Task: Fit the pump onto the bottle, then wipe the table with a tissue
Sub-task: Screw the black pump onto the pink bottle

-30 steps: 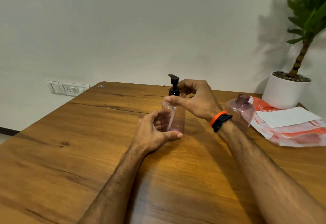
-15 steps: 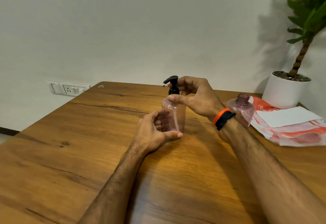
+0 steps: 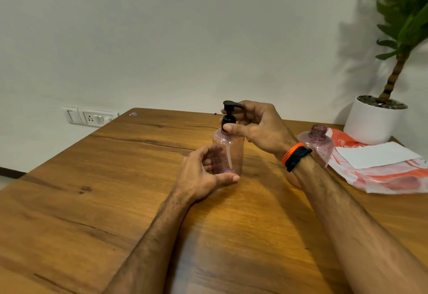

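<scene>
Pink bottle [image 3: 228, 152] upright, pump [image 3: 228, 115] tube inside.

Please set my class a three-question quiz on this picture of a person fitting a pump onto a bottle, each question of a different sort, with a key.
1. True or false: the second bottle near the right wrist has a pump on it.
2. Which hand pinches the collar of the pump? A) left B) right C) neither
3. Fill in: the left hand curls round the base of the pink ____ standing on the table.

Key: 1 false, its neck is open; 2 B; 3 bottle.
</scene>
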Demonstrator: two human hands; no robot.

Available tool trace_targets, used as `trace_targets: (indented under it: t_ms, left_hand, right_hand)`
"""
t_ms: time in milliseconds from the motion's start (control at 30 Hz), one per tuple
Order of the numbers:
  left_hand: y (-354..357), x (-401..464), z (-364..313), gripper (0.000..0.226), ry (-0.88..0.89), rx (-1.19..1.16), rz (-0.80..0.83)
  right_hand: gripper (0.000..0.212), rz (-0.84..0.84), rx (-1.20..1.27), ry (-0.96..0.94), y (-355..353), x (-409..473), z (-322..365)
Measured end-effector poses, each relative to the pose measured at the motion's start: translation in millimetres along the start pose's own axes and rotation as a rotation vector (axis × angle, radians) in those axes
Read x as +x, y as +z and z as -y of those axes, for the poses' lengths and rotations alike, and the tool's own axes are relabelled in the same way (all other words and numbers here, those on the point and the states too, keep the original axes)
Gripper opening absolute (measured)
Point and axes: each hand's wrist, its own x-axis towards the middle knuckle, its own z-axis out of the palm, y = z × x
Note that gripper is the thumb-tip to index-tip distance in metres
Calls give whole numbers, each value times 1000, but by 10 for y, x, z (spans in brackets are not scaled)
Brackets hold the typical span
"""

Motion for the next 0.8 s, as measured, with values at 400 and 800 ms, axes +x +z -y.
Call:
trace_targets:
  t_ms: [400,800]
  left_hand:
    - [3,8,8,91,-2,4,8]
    - [12,43,80,93,-5,12,1]
  right_hand:
    - [30,-75,-75,-1,43,-2,7]
    - [47,-120,-137,20,91,13,18]
